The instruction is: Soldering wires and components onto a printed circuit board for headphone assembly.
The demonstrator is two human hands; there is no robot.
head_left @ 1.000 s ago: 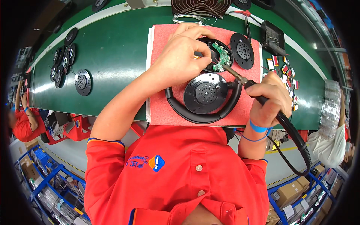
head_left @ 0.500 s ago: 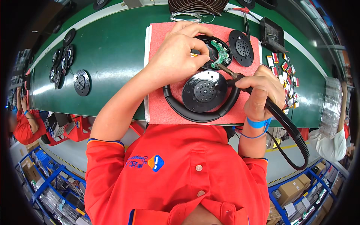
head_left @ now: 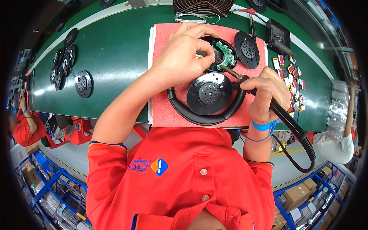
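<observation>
My left hand (head_left: 188, 51) rests over a black headphone ear cup (head_left: 234, 60), its thumb and fingertips pinched together at the cup's inside edge. Whatever sits in that pinch is too small to make out. A green circuit board (head_left: 227, 53) lies inside the cup. In my right hand (head_left: 270, 90) is a soldering iron (head_left: 285, 115), held like a pen, its tip at the board's lower end. Nearer to me, the black headband (head_left: 207, 120) curves around a round black speaker plate (head_left: 209, 94). A second speaker plate (head_left: 246, 50) lies right of the cup.
Under the work is a pink foam mat (head_left: 163, 111) on a green table (head_left: 115, 57). Small wrapped batteries (head_left: 294, 73) and a black tray (head_left: 278, 37) lie right. Several speaker plates (head_left: 83, 84) lie left. A fan grille (head_left: 203, 5), wire coil (head_left: 191, 17) and tweezers (head_left: 252, 27) are behind.
Both hands and the soldering iron stay almost in place, with the tip still at the board's lower end. The person at the far left has shifted slightly.
</observation>
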